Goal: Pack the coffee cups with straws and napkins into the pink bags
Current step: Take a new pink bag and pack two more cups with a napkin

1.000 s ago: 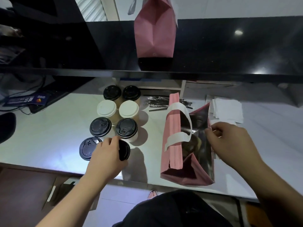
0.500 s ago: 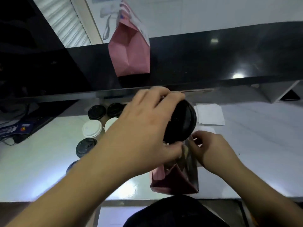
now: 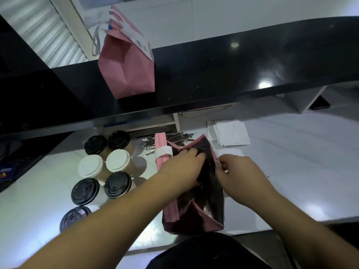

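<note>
- Head view: left hand (image 3: 182,169) reaches into the mouth of the open pink bag (image 3: 171,212) standing on the white tabletop (image 3: 301,181); fingers curl down inside over something dark, cannot tell if they clamp a cup.
- Right hand (image 3: 239,175) sits at the bag's right rim, fingers pinched together on the rim edge, pulling the mouth wide.
- White handle strap (image 3: 164,151) of the bag lies just beyond the left fingers.
- Seven lidded coffee cups (image 3: 108,171) stand in two columns on the tabletop left of the left hand, well apart from the fingers: five black lids, two white lids.
- Wrapped straws (image 3: 149,144) lie in a pile beyond the bag, past the left fingers.
- Napkins (image 3: 231,133) stacked beyond and right of the right fingers.
- Second pink bag (image 3: 128,68) stands upright on the black shelf (image 3: 233,74), far beyond both hands.
</note>
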A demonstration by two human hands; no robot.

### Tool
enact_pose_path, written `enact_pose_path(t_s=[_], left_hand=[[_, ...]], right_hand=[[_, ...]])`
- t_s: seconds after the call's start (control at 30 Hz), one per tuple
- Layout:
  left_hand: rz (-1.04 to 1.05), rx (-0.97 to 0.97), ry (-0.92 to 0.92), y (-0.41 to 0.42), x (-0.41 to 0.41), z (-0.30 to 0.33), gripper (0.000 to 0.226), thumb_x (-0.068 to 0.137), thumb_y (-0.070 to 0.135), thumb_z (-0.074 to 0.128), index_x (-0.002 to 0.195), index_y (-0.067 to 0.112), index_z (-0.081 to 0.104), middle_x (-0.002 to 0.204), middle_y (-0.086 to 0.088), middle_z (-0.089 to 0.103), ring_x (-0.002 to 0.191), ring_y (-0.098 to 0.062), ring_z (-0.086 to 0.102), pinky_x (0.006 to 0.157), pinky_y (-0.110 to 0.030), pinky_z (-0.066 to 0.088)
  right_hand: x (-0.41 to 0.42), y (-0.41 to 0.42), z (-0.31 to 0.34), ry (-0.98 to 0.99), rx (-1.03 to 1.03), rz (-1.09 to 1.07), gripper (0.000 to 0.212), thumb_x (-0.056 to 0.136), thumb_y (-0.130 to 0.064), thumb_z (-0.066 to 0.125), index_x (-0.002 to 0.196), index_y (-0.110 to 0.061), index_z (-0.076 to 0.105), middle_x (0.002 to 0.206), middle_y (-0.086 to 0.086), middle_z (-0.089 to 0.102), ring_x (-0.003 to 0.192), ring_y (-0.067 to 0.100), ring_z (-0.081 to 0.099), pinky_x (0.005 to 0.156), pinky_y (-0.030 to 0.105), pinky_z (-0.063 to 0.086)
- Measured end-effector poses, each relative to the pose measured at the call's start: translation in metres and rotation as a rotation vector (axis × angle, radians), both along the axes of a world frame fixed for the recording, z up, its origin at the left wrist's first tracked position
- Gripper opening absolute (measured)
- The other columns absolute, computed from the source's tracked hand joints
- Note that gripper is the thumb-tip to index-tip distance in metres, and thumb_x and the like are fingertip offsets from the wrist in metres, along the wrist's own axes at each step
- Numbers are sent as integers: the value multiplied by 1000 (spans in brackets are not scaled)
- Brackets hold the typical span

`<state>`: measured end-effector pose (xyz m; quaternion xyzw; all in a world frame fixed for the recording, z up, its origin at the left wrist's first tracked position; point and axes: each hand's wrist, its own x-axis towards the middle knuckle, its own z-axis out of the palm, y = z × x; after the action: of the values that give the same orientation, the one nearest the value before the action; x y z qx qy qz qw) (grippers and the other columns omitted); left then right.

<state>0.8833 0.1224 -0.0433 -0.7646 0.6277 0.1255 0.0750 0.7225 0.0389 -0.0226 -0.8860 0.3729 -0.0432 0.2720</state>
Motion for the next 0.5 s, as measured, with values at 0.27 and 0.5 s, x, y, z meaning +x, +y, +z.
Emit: enact_pose_path(t_s=[0.27, 0.5], left_hand=[[48, 139, 87, 0, 2, -31, 83, 86, 29, 79, 157, 18, 37, 148, -11, 46, 130, -34, 49, 108, -47, 47], [191, 144, 6, 0, -5, -38, 70, 91, 29, 74, 149, 10, 39, 143, -19, 49, 129, -39, 48, 101, -47, 48]], right_hand=[[-1, 0, 0, 29, 13, 11, 28, 99, -31, 49, 76, -18, 58, 67, 0, 62, 58, 16, 56, 50, 32, 42], [-3, 4, -2, 23, 6, 3, 27, 99, -33, 48, 76, -22, 56, 69, -1, 62, 61, 15, 57, 57, 38, 52]])
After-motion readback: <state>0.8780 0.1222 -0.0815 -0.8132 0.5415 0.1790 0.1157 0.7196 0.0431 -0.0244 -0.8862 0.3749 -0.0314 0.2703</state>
